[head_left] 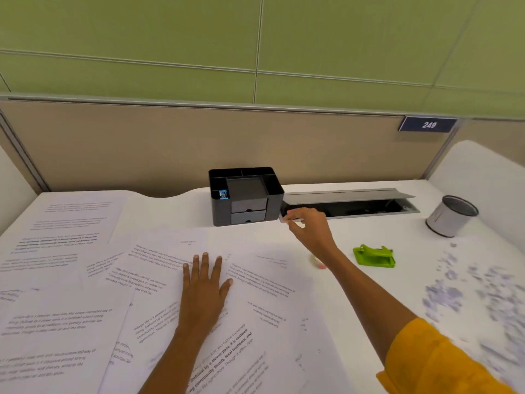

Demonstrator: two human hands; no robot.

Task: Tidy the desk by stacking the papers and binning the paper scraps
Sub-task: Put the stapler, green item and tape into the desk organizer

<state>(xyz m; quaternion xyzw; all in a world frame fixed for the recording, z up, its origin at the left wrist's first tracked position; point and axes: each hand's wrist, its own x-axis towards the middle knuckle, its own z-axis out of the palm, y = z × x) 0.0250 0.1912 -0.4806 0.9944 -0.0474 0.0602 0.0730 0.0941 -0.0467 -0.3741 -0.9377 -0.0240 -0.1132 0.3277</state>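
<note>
Nearest, loose white printed paper sheets [159, 308] lie fanned and overlapping across the white worktop [335, 240], not yet stacked. The left hand [204, 288] rests flat on them, fingers straight, grip fully open and holding nothing. To the right, small pale paper scraps [466, 288] are scattered, with a green plastic stapler-like tool [375, 255] just beyond. Farther back, the right hand [306, 226] pinches a small pale object, too blurred to identify, beside the black plastic desk organiser [245, 194]. A white cylindrical bin [451, 216] stands far right. Sweeping sheets together one-handed could skew them or brush scraps off the edge.
</note>
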